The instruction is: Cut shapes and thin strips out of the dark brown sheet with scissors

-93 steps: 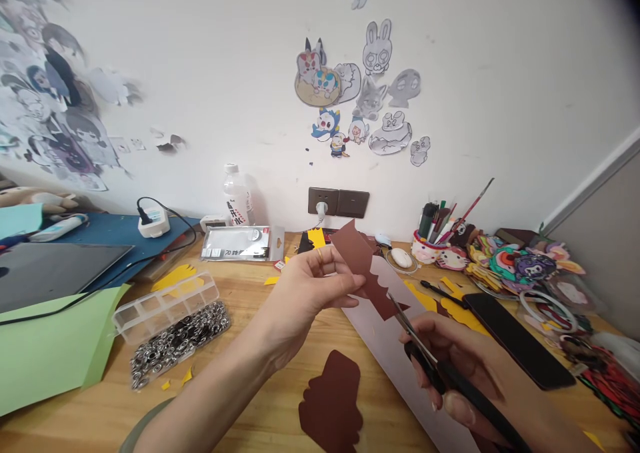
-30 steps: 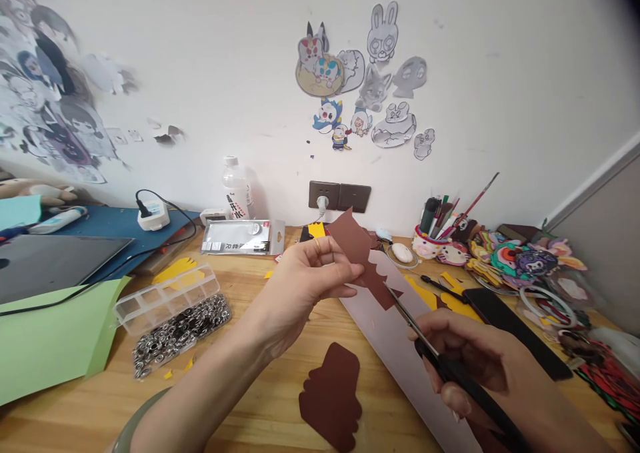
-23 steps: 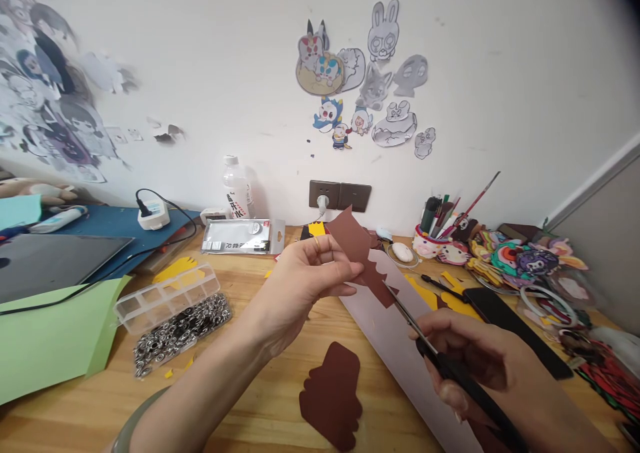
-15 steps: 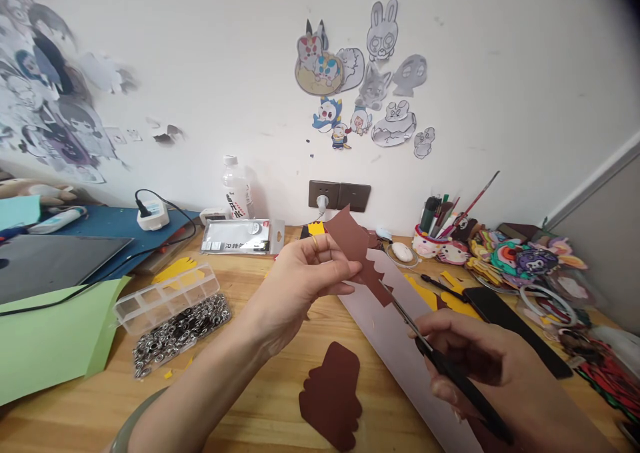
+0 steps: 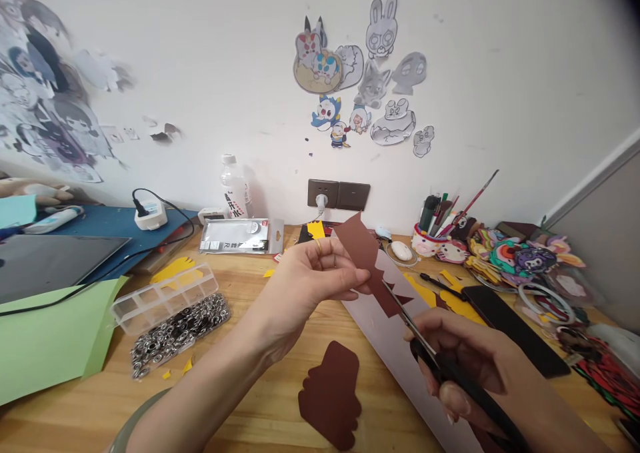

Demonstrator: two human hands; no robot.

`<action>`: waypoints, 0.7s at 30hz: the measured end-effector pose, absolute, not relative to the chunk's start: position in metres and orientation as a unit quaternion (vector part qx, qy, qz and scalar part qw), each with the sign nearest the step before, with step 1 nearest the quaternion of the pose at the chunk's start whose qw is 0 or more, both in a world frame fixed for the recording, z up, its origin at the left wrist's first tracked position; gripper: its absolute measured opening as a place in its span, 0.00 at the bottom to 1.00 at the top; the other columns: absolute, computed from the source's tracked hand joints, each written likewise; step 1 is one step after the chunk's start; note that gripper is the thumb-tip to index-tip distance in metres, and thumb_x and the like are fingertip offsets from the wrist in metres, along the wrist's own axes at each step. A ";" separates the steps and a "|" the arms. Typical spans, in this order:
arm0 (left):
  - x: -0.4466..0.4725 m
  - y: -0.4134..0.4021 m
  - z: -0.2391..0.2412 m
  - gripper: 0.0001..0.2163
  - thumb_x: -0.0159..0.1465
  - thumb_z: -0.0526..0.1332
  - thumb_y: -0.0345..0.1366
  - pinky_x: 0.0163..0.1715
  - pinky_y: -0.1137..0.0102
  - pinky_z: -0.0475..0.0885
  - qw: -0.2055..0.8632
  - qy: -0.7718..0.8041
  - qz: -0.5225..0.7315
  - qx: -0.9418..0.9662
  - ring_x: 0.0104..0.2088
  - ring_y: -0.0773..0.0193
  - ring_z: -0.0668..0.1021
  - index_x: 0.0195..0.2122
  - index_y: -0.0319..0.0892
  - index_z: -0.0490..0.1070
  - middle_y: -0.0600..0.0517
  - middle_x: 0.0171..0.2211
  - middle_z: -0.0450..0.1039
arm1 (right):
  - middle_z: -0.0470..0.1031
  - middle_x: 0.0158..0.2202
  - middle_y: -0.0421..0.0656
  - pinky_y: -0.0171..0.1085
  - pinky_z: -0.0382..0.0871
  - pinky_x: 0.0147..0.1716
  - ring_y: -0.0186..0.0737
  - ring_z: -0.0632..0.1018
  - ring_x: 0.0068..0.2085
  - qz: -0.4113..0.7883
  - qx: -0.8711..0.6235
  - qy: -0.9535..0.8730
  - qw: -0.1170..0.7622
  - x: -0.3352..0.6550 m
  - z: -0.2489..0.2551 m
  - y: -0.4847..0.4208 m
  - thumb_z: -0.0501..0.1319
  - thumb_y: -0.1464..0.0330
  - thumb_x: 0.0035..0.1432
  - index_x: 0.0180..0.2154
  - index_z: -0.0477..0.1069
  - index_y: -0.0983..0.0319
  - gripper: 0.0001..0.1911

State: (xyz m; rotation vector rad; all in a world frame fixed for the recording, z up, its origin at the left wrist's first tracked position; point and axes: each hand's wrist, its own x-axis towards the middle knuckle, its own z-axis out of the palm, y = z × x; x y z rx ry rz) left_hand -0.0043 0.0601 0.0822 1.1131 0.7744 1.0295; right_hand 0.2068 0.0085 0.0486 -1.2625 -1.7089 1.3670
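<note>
Between the thumb and fingers of my left hand [image 5: 325, 273] is a strip of dark brown paper [image 5: 357, 240], held up above the desk. Its right edge is jagged, with pointed bits standing out. My right hand [image 5: 465, 353] grips black-handled scissors [image 5: 425, 346], whose blades lie against the lower part of the strip. How far the blades are apart is hard to make out. Below, a brown paper cutout [image 5: 331, 396] with a wavy outline lies flat on the wooden desk [image 5: 260, 400].
A long pale sheet [image 5: 380, 340] lies under my hands. To the left are a clear compartment box [image 5: 175, 326] of metal rings and green paper [image 5: 55, 340]. A black phone-like slab [image 5: 515, 330], a pen cup [image 5: 427, 240] and colourful cutouts [image 5: 525, 253] crowd the right. A bottle [image 5: 234, 190] stands behind.
The brown strip and my left hand have shifted slightly right and down. The scissors have moved a little with them, and a pointed bit at the strip's edge now sticks out further.
</note>
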 end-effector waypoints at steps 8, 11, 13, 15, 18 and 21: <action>0.000 0.060 0.079 0.05 0.51 0.64 0.28 0.24 0.82 0.64 0.678 0.327 0.450 0.481 0.25 0.75 0.73 0.25 0.37 0.67 0.56 0.23 0.70 | 0.67 0.26 0.38 0.31 0.60 0.22 0.34 0.67 0.26 0.521 -0.461 -0.654 0.299 0.203 0.052 0.011 0.61 0.72 0.47 0.39 0.67 0.58 0.14; 0.001 0.060 0.078 0.05 0.50 0.64 0.28 0.25 0.80 0.65 0.679 0.322 0.451 0.481 0.26 0.74 0.74 0.26 0.36 0.68 0.55 0.24 0.70 | 0.66 0.25 0.37 0.31 0.59 0.22 0.34 0.67 0.26 0.521 -0.474 -0.644 0.299 0.201 0.056 0.011 0.61 0.74 0.45 0.37 0.67 0.58 0.14; 0.001 0.060 0.078 0.05 0.50 0.64 0.28 0.26 0.80 0.65 0.678 0.321 0.453 0.482 0.26 0.74 0.74 0.25 0.36 0.68 0.55 0.24 0.70 | 0.66 0.24 0.37 0.31 0.59 0.22 0.34 0.67 0.26 0.521 -0.483 -0.636 0.301 0.199 0.058 0.011 0.61 0.74 0.44 0.37 0.68 0.58 0.14; 0.001 0.060 0.078 0.05 0.50 0.64 0.28 0.26 0.79 0.65 0.677 0.323 0.453 0.482 0.26 0.74 0.74 0.25 0.36 0.68 0.55 0.24 0.70 | 0.66 0.24 0.37 0.31 0.60 0.23 0.35 0.67 0.26 0.517 -0.488 -0.635 0.304 0.199 0.057 0.010 0.61 0.74 0.44 0.37 0.68 0.58 0.15; 0.001 0.060 0.077 0.05 0.51 0.64 0.28 0.26 0.79 0.65 0.678 0.321 0.453 0.481 0.26 0.73 0.74 0.26 0.37 0.68 0.55 0.24 0.70 | 0.67 0.24 0.37 0.32 0.60 0.23 0.35 0.67 0.26 0.512 -0.483 -0.637 0.314 0.200 0.052 0.010 0.61 0.73 0.44 0.38 0.68 0.57 0.16; 0.001 0.060 0.076 0.05 0.51 0.64 0.28 0.27 0.79 0.65 0.678 0.321 0.451 0.484 0.27 0.73 0.75 0.26 0.37 0.68 0.55 0.24 0.70 | 0.67 0.24 0.37 0.32 0.60 0.23 0.35 0.67 0.26 0.508 -0.479 -0.641 0.319 0.202 0.049 0.009 0.62 0.72 0.44 0.38 0.68 0.57 0.16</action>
